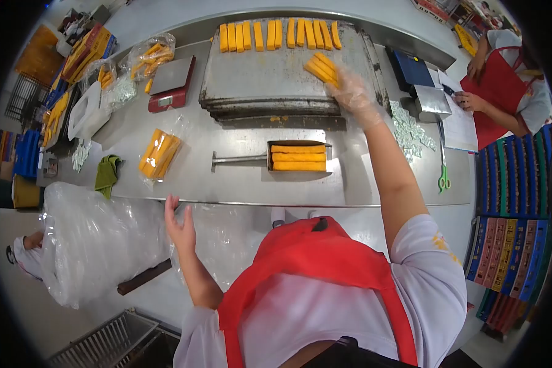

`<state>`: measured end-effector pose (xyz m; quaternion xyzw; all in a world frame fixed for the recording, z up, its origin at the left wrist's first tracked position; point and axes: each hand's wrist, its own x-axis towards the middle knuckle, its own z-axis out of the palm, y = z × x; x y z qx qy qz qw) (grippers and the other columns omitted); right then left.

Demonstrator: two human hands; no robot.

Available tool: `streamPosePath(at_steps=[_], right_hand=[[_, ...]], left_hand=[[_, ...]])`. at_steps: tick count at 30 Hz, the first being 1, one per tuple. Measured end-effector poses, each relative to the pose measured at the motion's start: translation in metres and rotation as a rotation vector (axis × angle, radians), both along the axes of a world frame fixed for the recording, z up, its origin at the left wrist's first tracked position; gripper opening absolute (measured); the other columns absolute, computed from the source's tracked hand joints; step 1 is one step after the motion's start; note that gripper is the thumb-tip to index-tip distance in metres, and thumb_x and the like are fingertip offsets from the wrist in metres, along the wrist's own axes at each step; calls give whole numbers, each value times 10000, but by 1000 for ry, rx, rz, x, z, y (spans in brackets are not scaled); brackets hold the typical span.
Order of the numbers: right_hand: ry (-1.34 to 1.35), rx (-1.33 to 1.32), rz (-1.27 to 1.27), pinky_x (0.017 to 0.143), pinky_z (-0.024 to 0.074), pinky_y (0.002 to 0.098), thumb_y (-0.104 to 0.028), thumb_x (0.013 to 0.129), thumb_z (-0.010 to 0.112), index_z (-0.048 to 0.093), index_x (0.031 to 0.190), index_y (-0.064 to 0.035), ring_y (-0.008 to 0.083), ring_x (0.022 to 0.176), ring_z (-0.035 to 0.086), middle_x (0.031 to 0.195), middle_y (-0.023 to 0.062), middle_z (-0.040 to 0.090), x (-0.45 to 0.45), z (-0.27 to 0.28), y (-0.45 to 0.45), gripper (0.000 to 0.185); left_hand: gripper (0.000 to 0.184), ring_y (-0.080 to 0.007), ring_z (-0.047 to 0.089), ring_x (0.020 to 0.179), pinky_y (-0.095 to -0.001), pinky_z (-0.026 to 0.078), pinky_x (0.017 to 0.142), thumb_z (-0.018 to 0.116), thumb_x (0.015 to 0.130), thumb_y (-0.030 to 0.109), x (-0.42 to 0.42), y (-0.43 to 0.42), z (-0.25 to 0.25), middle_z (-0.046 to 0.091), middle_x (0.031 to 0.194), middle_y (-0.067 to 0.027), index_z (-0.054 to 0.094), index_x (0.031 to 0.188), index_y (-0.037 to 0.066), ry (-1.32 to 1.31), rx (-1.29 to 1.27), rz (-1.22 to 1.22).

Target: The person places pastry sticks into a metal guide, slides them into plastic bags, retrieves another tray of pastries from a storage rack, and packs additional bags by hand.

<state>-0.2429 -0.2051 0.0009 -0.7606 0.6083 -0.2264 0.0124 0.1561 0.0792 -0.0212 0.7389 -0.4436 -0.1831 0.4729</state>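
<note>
Right hand [356,98], clear-gloved, is gripping yellow rectangular sticks [319,69] over stacked grey metal trays [257,80]; left hand [181,229] is hovering open near the silver metal table [218,189]; more yellow sticks [270,35] are lining the trays' far side.

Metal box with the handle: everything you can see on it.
The box is grey, looks metal, rectangular and open-topped. A thin, straight handle runs from its left end to a short crossbar. Three yellow sticks show inside, lengthwise, side by side. It rests on the table, on the wearer's side of the trays. Only sticks and table visibly touch it.
</note>
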Motion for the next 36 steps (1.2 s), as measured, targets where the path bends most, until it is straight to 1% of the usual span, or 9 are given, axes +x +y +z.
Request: streamPosePath(at_steps=[3,5,7,9,12,17,27,32,36], right_hand=[[-208,86,81,861,422,403,-309,745,610,393,1262,-64,379,989,503,1102,197,536,-1,26,29,612],[-50,-18,41,828,437,400,-254,751,625,460,1202,-73,344,982,522,1067,196,546,8,35,61,513],[-49,-143,200,836,434,410,-222,705,661,460,1208,-78,340,980,526,1086,176,538,6,33,98,561],[-192,-349,614,853,424,430,-205,653,691,455,1214,-72,350,974,525,1102,173,527,2,20,130,623],[-180,-61,563,869,411,450,-184,629,699,443,1216,-49,372,985,512,1105,194,522,-12,-9,175,655],[-208,168,563,878,399,428,-207,652,667,472,1173,-16,371,1021,486,1097,203,521,-31,-9,181,588],[-207,161,446,864,397,418,-241,670,657,503,1144,-32,373,976,479,1073,192,496,-30,-9,194,540],[-196,-81,307,904,371,452,-290,699,652,506,1152,-70,387,1065,427,1153,219,445,-17,-31,201,523],[-141,2,305,940,341,464,-303,753,606,489,1192,-86,399,1142,378,1237,228,399,-20,-17,204,503]], left_hand=[[536,-207,473,1096,-313,341,941,587,770,24,-14,-20,4,532,1148,-130,405,1274,34,-20,-61,-105],[531,-203,476,1094,-311,337,947,595,773,31,-37,-36,15,534,1150,-121,410,1270,35,40,-101,-200],[526,-194,474,1096,-304,336,947,603,776,44,-61,-53,18,534,1153,-112,413,1266,32,76,-131,-345],[486,-185,475,1093,-294,338,942,585,805,85,-87,-76,14,534,1154,-106,422,1259,29,107,-125,-495],[361,-205,491,1066,-290,345,931,475,891,193,-128,-108,-2,540,1137,-115,475,1206,17,441,-90,-630],[396,-220,478,1091,-298,315,967,331,945,272,-163,-140,-27,530,1153,-127,537,1118,-19,130,-140,-775],[400,-273,532,989,-317,382,894,276,939,264,-213,-141,-28,582,1027,-140,565,1037,6,193,-181,-864],[383,-274,525,999,-320,373,905,285,936,252,-226,-133,-29,578,1038,-141,558,1057,11,173,-203,-838],[392,-272,488,1063,-324,336,944,293,939,261,-228,-135,-34,552,1092,-148,540,1091,-2,210,-163,-826]])
